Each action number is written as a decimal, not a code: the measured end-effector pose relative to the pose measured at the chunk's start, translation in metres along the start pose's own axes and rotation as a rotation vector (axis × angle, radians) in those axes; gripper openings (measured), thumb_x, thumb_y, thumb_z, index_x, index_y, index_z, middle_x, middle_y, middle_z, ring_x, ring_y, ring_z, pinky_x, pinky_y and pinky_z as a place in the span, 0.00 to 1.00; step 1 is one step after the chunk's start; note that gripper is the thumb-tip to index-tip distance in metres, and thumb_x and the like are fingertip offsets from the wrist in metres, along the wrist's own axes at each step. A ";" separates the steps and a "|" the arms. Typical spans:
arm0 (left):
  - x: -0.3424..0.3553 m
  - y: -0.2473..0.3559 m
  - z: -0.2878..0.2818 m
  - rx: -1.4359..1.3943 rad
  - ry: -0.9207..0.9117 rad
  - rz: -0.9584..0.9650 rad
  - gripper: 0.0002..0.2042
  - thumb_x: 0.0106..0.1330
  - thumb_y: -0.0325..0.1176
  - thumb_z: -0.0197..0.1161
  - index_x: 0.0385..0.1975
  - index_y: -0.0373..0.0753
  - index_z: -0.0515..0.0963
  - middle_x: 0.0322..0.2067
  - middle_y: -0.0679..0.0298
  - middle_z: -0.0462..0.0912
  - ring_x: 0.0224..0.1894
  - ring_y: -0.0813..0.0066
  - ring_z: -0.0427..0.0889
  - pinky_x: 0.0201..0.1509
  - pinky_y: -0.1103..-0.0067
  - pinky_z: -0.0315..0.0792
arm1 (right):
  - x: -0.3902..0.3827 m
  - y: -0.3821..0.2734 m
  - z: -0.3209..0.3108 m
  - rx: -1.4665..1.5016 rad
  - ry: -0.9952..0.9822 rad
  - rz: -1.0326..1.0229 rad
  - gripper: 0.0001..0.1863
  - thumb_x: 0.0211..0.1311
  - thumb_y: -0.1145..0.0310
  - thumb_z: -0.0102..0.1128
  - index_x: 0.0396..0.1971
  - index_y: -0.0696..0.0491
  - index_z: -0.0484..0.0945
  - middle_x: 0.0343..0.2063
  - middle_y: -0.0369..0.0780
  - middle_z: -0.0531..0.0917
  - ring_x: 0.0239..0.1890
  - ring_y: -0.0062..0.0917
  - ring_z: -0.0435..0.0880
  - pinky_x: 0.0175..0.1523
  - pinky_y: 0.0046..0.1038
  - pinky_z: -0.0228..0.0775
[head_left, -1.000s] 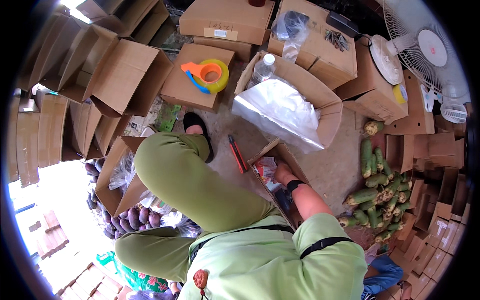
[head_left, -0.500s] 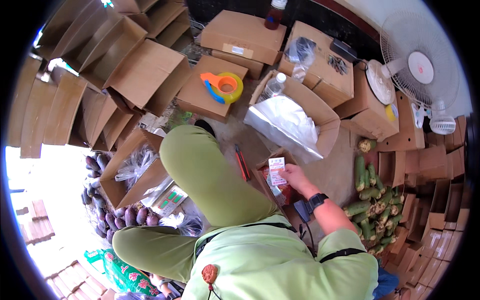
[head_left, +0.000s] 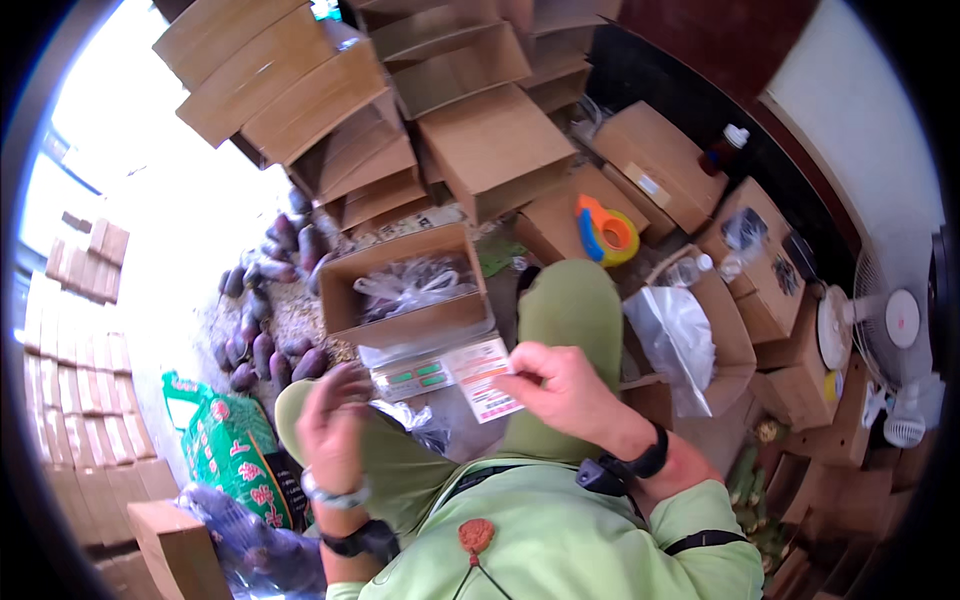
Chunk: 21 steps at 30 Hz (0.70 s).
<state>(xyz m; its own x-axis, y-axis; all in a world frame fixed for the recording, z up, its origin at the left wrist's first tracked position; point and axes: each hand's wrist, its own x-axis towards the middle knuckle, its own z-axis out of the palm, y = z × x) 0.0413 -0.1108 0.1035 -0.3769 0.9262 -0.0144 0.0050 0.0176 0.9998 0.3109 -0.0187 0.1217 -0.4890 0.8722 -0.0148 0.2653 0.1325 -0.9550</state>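
My right hand [head_left: 565, 388] pinches a white printed card [head_left: 482, 374] by its right edge, with thumb and fingers closed on it. The card is held flat in front of me, over the right end of a digital scale [head_left: 398, 380] with green displays. My left hand [head_left: 335, 425] is raised above my left knee, apart from the card; motion smears its fingers. Just beyond the scale stands an open carton [head_left: 342, 305] with clear plastic bags [head_left: 425, 285] in it. A crumpled clear bag [head_left: 425, 430] lies between my legs.
Purple eggplants [head_left: 262, 350] lie on the floor at left, near a green sack [head_left: 235, 445]. Stacked cartons [head_left: 490, 140] rise ahead. A tape dispenser [head_left: 606, 232] rests on a box. At right are a white-lined carton [head_left: 730, 345], a fan [head_left: 900, 320] and green vegetables [head_left: 745, 480].
The view has swung left. My right hand has carried the card from above a small box on my right to the scale. My left hand has risen from low at the left.
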 end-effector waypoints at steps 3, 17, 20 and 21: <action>0.004 -0.009 0.038 -0.230 -0.270 -0.159 0.17 0.58 0.20 0.62 0.49 0.30 0.75 0.40 0.62 0.82 0.43 0.76 0.79 0.46 0.82 0.73 | 0.021 0.006 0.039 -0.029 -0.077 -0.061 0.09 0.59 0.69 0.64 0.26 0.57 0.75 0.16 0.36 0.75 0.20 0.12 0.70 0.25 0.21 0.63; 0.070 -0.062 0.009 0.042 -0.033 -0.021 0.11 0.63 0.28 0.61 0.44 0.35 0.72 0.31 0.69 0.76 0.31 0.85 0.74 0.32 0.87 0.69 | 0.114 0.032 0.062 -0.450 0.062 -0.205 0.05 0.57 0.69 0.56 0.31 0.54 0.76 0.29 0.45 0.80 0.34 0.45 0.79 0.37 0.41 0.70; 0.105 -0.063 -0.020 0.256 0.079 0.071 0.12 0.57 0.28 0.64 0.40 0.34 0.75 0.35 0.62 0.79 0.32 0.77 0.78 0.37 0.80 0.73 | 0.156 0.047 0.045 -0.823 0.254 -0.273 0.05 0.57 0.67 0.57 0.29 0.52 0.76 0.29 0.41 0.79 0.36 0.40 0.78 0.38 0.40 0.68; 0.115 -0.059 -0.027 0.327 0.102 0.099 0.10 0.57 0.27 0.64 0.38 0.34 0.76 0.35 0.62 0.79 0.32 0.76 0.78 0.37 0.79 0.73 | 0.166 0.054 0.041 -0.964 0.287 -0.281 0.06 0.57 0.66 0.58 0.29 0.51 0.77 0.29 0.40 0.80 0.37 0.37 0.78 0.40 0.39 0.67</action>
<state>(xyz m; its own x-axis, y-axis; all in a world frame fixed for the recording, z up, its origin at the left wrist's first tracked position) -0.0270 -0.0151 0.0432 -0.4506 0.8871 0.0998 0.3362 0.0650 0.9395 0.2098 0.1135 0.0557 -0.4537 0.8140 0.3628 0.7850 0.5577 -0.2696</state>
